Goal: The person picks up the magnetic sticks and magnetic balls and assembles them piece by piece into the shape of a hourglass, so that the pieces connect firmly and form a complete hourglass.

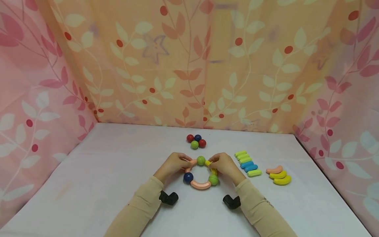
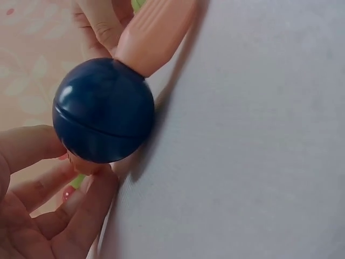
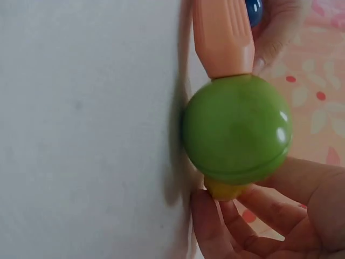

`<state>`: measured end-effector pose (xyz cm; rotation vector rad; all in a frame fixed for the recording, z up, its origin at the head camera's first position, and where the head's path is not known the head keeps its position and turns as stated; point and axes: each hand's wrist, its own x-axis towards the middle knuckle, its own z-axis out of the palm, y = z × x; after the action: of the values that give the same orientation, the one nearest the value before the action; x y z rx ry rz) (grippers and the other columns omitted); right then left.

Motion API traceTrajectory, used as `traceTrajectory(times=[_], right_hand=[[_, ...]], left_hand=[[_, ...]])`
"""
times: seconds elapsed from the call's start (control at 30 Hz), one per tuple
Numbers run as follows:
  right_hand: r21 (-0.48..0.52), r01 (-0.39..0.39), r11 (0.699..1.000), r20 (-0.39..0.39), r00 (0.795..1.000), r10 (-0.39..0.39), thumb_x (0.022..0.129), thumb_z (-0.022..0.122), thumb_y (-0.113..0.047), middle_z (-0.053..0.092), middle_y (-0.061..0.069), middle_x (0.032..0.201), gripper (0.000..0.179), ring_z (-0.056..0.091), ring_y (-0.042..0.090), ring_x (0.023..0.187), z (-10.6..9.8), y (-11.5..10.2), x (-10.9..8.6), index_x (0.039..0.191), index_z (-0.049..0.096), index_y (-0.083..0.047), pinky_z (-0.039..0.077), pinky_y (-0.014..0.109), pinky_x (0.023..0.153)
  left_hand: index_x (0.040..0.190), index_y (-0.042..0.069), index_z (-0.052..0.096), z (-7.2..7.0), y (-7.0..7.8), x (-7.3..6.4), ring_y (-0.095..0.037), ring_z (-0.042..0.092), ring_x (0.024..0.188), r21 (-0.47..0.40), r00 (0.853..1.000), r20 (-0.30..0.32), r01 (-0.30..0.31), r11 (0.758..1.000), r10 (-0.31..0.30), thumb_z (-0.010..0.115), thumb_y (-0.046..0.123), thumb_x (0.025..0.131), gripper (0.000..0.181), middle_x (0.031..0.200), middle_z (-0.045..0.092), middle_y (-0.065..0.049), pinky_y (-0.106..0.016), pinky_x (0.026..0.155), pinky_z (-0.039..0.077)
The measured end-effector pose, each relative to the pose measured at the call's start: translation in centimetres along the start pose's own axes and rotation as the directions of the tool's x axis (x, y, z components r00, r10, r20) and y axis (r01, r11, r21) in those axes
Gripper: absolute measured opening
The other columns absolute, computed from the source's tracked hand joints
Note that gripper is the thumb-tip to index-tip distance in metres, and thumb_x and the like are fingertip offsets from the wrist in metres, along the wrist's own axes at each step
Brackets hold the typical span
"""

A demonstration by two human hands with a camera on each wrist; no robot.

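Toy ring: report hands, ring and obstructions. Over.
Left hand pinches salmon curved piece; right hand pinches yellow curved piece. Toy ring looks joined all round, partly hidden. No obstruction seen; loose balls sit beyond it.

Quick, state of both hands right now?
Left hand: closed, holding a pink curved piece.
Right hand: closed, holding a yellow curved piece.

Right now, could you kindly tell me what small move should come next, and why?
Perhaps press gently inward on the ring at its far green ball: the left hand pinches the pink curve beside it, the right hand the yellow curve, and I cannot tell whether those joints are snug.
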<state>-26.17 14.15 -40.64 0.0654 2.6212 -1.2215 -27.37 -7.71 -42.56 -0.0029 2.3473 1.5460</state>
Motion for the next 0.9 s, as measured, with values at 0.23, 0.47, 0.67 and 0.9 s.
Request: traceTrajectory(times=[0.23, 0.47, 0.67, 0.9], right_hand=[[0.049, -0.043, 0.998, 0.083, 0.996, 0.039, 0.084, 0.076, -0.010, 0.066, 0.014, 0.106, 0.036, 0.062, 0.017, 0.074, -1.3, 0.5, -0.8, 0.117, 0.068, 0.001, 0.059, 0.026, 0.065], [0.094, -0.039, 0.995, 0.056, 0.998, 0.033, 0.087, 0.074, -0.011, 0.064, 0.016, 0.112, 0.035, 0.062, 0.018, 0.081, -1.5, 1.0, -0.4, 0.119, 0.067, 0.001, 0.059, 0.026, 0.071], [0.033, -0.008, 0.999, 0.054, 0.999, 0.007, 0.087, 0.075, -0.015, 0.064, 0.015, 0.112, 0.038, 0.061, 0.021, 0.090, -1.7, 1.0, -0.2, 0.121, 0.067, -0.002, 0.058, 0.028, 0.077], [0.069, 0.037, 0.997, 0.011, 0.999, -0.038, 0.087, 0.076, -0.016, 0.067, 0.017, 0.119, 0.040, 0.066, 0.021, 0.094, -3.3, 1.1, -0.3, 0.122, 0.067, 0.000, 0.060, 0.031, 0.082]], left_hand=[[0.115, 0.005, 0.070, -0.9, -0.2, 0.0, -0.013, 0.066, 0.078, 0.000, 0.997, 0.067, 0.027, 1.000, -0.027, 0.074, 0.018, 0.088, 0.030, 0.097, 0.070, -0.009, -0.026, 0.074, 0.059], [0.116, 0.004, 0.069, -0.9, -0.2, 0.1, -0.013, 0.068, 0.079, -0.070, 0.998, 0.056, 0.014, 0.997, -0.010, 0.074, 0.014, 0.088, 0.030, 0.101, 0.068, -0.012, -0.029, 0.077, 0.061], [0.117, 0.004, 0.070, -1.1, -0.4, 0.2, -0.012, 0.068, 0.077, -0.096, 0.999, 0.050, 0.017, 0.995, -0.012, 0.075, 0.012, 0.088, 0.031, 0.096, 0.068, -0.011, -0.030, 0.076, 0.061], [0.116, 0.003, 0.070, -0.7, -0.8, 0.4, -0.011, 0.068, 0.077, -0.142, 0.999, 0.030, 0.033, 0.989, -0.029, 0.075, 0.014, 0.088, 0.031, 0.094, 0.071, -0.010, -0.028, 0.079, 0.061]])
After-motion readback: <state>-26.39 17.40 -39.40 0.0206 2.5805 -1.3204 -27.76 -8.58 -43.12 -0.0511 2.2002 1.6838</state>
